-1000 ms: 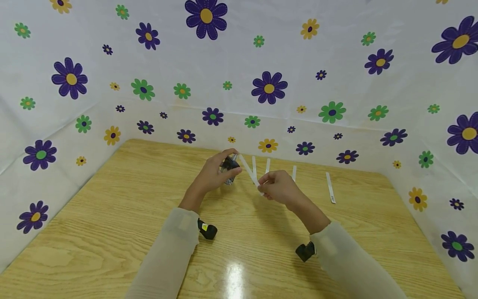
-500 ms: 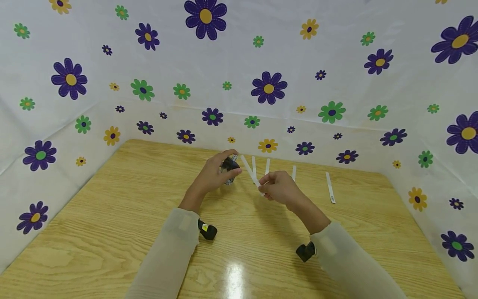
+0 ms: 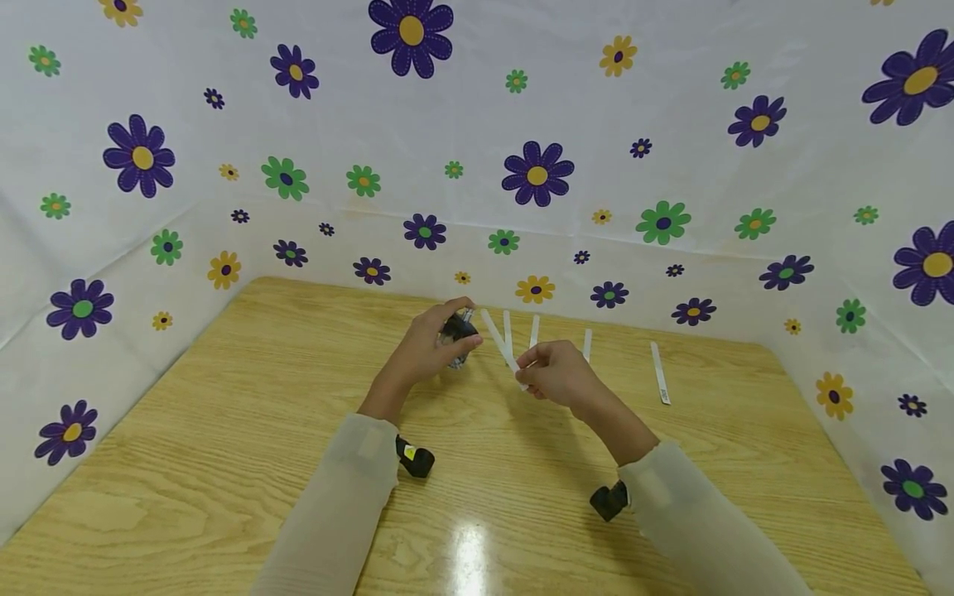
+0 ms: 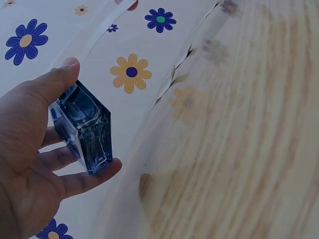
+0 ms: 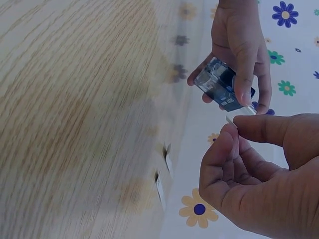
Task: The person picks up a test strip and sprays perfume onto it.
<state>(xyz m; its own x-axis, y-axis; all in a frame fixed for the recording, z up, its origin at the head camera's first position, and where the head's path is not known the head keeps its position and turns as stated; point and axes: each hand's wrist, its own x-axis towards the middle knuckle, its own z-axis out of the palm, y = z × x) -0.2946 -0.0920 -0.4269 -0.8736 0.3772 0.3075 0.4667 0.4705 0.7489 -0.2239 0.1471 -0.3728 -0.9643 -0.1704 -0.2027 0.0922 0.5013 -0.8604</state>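
My left hand (image 3: 426,348) grips a small blue glass bottle (image 4: 83,129) between thumb and fingers, held above the wooden table (image 3: 246,430); the same bottle (image 5: 222,84) shows in the right wrist view. My right hand (image 3: 555,372) pinches the lower end of a white paper strip (image 3: 498,338), whose upper end points up toward the bottle (image 3: 458,331). The two hands are close together, a little apart, near the table's far edge.
Three more white paper strips (image 3: 659,372) lie on the table near the back wall, to the right of the hands. Flower-patterned white sheets (image 3: 537,174) wall in the table at back and sides. Black wrist cameras (image 3: 413,458) sit under both sleeves.
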